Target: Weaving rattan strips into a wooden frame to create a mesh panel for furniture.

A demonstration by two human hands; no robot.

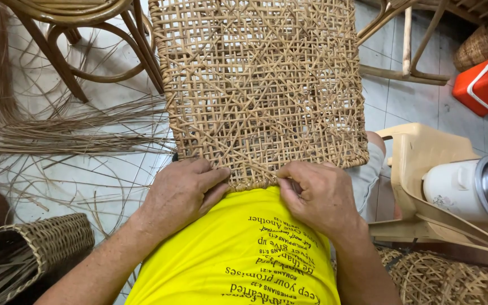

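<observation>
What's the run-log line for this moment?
left hand: gripping near edge of woven cane panel | right hand: pinching a strand at same edge | loose cane strands: on floor, left

The person wore a bright yellow shirt point(238, 254) with lines of dark writing printed across the front, low in the middle of the frame. The arms were bare, with no sleeves showing on them. The left hand point(184, 192) and the right hand point(317, 195) had no gloves, rings or watch. Light grey shorts point(365, 175) showed at the right.
</observation>
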